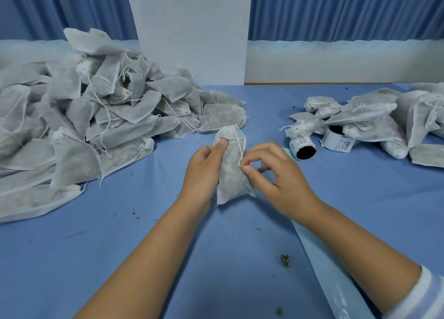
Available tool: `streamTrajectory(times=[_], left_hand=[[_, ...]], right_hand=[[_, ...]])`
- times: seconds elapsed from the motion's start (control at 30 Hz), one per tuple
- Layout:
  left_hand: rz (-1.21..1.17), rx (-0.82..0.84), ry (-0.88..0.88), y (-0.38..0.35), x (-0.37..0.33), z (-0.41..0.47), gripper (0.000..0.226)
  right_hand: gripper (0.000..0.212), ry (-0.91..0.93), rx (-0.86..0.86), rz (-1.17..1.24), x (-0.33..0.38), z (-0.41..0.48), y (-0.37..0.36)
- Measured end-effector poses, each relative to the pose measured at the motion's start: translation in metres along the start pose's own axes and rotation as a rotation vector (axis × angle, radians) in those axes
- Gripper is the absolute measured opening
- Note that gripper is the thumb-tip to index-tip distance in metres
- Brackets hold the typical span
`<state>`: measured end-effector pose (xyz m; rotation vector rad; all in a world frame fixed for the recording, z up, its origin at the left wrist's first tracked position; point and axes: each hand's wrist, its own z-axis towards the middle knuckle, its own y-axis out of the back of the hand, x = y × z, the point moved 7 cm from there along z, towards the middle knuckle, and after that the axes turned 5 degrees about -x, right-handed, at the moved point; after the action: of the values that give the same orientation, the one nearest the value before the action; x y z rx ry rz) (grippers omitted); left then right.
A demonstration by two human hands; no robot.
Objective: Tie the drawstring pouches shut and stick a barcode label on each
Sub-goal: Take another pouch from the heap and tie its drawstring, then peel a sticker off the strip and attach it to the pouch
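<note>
We see one pouch (233, 174) held upright near the middle of the blue table (120, 246); whether its bottom edge rests on the cloth, we cannot tell. The left hand (204, 167) wraps its left side with the thumb pressed on the front near the neck, the other fingers hidden behind the fabric. The right hand (276, 174) pinches the white drawstring (241, 145) between thumb and forefinger, just right of the pouch. Any knot at the neck is hard to make out. At far left a big heap of pouches (84, 117) is cut off by the frame edge. At far right a smaller group of pouches (374, 121) partly covers two label rolls (303, 148), their print too small to read. A pale backing strip (324, 258) passes under the right forearm.
</note>
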<state>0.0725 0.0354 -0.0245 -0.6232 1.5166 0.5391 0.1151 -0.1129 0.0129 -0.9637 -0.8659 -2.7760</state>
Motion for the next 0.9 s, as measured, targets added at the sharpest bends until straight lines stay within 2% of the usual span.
streamTrajectory(times=[0.13, 0.27, 0.33, 0.43, 0.53, 0.6, 0.67, 0.77, 0.9], left_hand=[[-0.060, 0.019, 0.042, -0.003, 0.002, -0.003, 0.040], [-0.226, 0.296, 0.084, -0.022, 0.000, -0.012, 0.042], [-0.223, 0.344, 0.082, -0.024, -0.001, -0.012, 0.037], [-0.207, 0.345, 0.103, -0.023, 0.001, -0.009, 0.033], [-0.163, 0.294, 0.106, -0.017, 0.005, -0.003, 0.017], [-0.108, 0.218, 0.100, -0.011, 0.007, 0.001, 0.012], [-0.064, 0.178, 0.092, -0.008, 0.010, 0.003, 0.013], [0.020, 0.142, 0.072, -0.005, 0.011, 0.003, 0.020], [0.197, 0.083, 0.012, -0.004, 0.009, 0.003, 0.030]], right_hand=[[0.011, 0.013, -0.010, 0.006, 0.003, 0.000, 0.000], [0.011, -0.010, -0.013, 0.010, 0.003, 0.000, 0.002], [0.012, -0.033, -0.015, 0.015, 0.002, 0.002, 0.005], [0.014, -0.074, 0.034, 0.057, 0.002, 0.003, 0.004], [0.016, -0.164, 0.059, 0.126, -0.004, 0.005, 0.008], [0.019, -0.218, -0.035, 0.054, -0.016, 0.009, 0.021], [0.019, -0.260, -0.105, -0.135, -0.032, 0.013, 0.038], [0.019, -0.301, 0.050, -0.452, -0.059, 0.013, 0.047], [0.019, -0.324, 0.374, -0.645, -0.073, 0.002, 0.034]])
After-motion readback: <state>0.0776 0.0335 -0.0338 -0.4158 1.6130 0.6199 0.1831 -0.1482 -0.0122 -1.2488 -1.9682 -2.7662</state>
